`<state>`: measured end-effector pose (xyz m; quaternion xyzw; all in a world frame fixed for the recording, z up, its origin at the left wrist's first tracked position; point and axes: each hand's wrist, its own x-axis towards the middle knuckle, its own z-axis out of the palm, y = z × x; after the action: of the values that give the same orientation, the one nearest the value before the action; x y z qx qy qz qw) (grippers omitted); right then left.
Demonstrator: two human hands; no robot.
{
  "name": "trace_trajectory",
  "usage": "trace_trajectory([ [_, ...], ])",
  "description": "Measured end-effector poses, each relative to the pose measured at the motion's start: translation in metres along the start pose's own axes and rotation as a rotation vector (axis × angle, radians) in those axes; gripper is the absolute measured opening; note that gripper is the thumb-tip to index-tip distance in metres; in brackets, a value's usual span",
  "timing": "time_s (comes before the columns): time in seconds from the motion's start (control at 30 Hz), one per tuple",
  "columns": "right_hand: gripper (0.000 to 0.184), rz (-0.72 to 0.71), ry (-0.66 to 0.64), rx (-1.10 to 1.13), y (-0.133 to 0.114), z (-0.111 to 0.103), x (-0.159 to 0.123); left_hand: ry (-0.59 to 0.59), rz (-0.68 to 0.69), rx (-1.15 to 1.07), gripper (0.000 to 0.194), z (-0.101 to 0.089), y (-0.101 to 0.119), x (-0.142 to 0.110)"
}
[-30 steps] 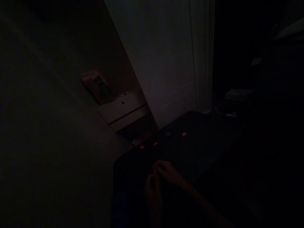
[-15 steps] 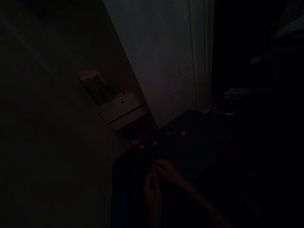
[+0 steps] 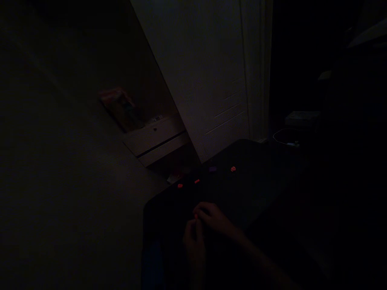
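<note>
The scene is very dark. Over a dark table [image 3: 250, 173], my left hand [image 3: 192, 237] and my right hand [image 3: 211, 217] meet at the fingertips. Between them shows a small bright orange-red piece [image 3: 196, 216], pinched by both hands; its exact kind is too dim to make out. Beyond my hands lie a round orange-red piece [image 3: 180, 186], a short bar-like orange-red piece [image 3: 197, 181] and an orange-red lump [image 3: 233, 169]. A flat purple piece [image 3: 213, 169] lies between the bar and the lump, near the table's far edge.
A dark blue flat thing [image 3: 152, 264] is at the table's left near corner. Behind the table stand a pale door [image 3: 211, 80] and a drawer unit [image 3: 154, 139]. To the right are a white cable [image 3: 279, 139] and a pale box [image 3: 302, 118]. A wall [image 3: 75, 181] fills the left side.
Both hands keep their pinch on the small orange-red piece with hardly any movement. The whole view has shifted very slightly; the pieces on the table stay in place.
</note>
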<state>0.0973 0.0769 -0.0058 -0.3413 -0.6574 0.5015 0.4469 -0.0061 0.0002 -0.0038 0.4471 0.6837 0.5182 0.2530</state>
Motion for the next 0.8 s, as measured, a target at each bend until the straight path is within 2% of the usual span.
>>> trace_trajectory([
  [0.8,0.020,-0.001,0.003,-0.017,-0.0024,-0.0008,0.0000,-0.003,-0.002,-0.027,0.066,0.0002,0.0031,-0.0006],
])
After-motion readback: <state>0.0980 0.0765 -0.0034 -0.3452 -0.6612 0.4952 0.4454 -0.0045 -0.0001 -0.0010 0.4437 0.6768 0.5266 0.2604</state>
